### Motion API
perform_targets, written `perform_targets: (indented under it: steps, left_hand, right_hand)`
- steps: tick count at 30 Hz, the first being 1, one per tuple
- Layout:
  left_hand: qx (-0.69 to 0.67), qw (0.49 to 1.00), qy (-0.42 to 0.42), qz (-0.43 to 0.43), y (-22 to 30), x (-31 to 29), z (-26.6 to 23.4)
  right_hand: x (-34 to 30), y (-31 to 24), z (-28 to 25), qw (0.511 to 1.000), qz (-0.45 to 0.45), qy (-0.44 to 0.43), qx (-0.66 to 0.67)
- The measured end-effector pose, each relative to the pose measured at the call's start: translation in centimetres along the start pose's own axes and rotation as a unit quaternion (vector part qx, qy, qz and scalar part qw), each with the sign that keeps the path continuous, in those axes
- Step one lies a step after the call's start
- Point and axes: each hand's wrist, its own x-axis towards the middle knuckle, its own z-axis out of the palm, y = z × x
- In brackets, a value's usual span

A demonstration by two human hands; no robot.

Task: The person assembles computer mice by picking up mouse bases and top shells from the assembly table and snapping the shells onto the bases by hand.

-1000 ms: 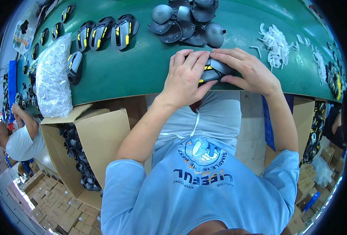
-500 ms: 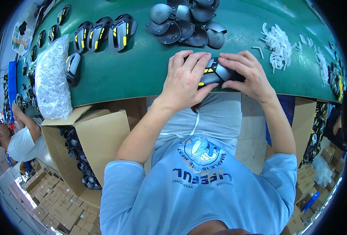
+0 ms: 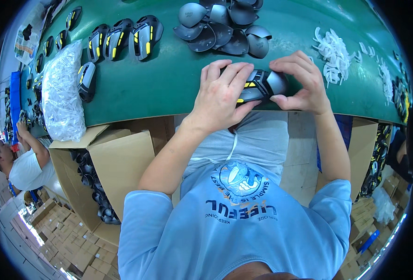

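A black, grey and yellow mouse-shaped shell (image 3: 255,85) lies sideways at the near edge of the green table. My left hand (image 3: 221,95) is closed over its left part, fingers along the far side and thumb along the near side, hiding that end. The rounded grey cover at its right end (image 3: 277,83) is in plain sight. Around that end my right hand (image 3: 306,84) stands open, thumb and fingers apart in a C shape; whether its fingertips touch the cover I cannot tell. Beyond my hands lies a pile of dark curved covers (image 3: 222,35).
White plastic strips (image 3: 334,58) lie heaped at right on the table (image 3: 187,88). Several similar shells (image 3: 145,37) stand at left beside a clear bag (image 3: 64,93) of pale parts. An open carton (image 3: 122,172) holds dark pieces below the edge. Another person (image 3: 29,163) works at far left.
My right hand has loosened from the shell's right end and shifted slightly right, its fingers spreading and uncovering the grey cover. My left hand keeps its hold.
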Motion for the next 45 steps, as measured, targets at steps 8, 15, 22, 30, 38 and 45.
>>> perform_targets:
  steps: [8,15,22,30,38,45]
  left_hand:
    - [-0.003,1.000,0.003,0.015,-0.3,0.0,-0.3]
    - [-0.063,0.994,0.062,0.067,-0.9,-0.5,0.4]
    - [-0.031,0.984,0.067,0.164,1.2,0.0,0.5]
    - [-0.318,0.942,-0.034,-0.099,2.6,1.1,-1.0]
    - [-0.200,0.976,0.060,0.065,5.1,-0.6,2.4]
    - [-0.174,0.981,0.082,0.025,5.6,-0.9,2.8]
  right_hand:
    - [-1.2,-0.1,0.0,0.988,0.089,-0.117,-0.038]
    - [-1.6,-2.5,1.8,0.990,0.135,-0.031,-0.021]
    - [0.2,-3.8,6.9,0.927,0.243,0.215,0.188]
    - [-1.2,-4.1,7.4,0.860,0.257,0.343,0.278]
    - [-2.7,-2.8,7.2,0.808,0.288,0.309,0.411]
    - [-2.1,-1.9,7.0,0.811,0.285,0.303,0.412]
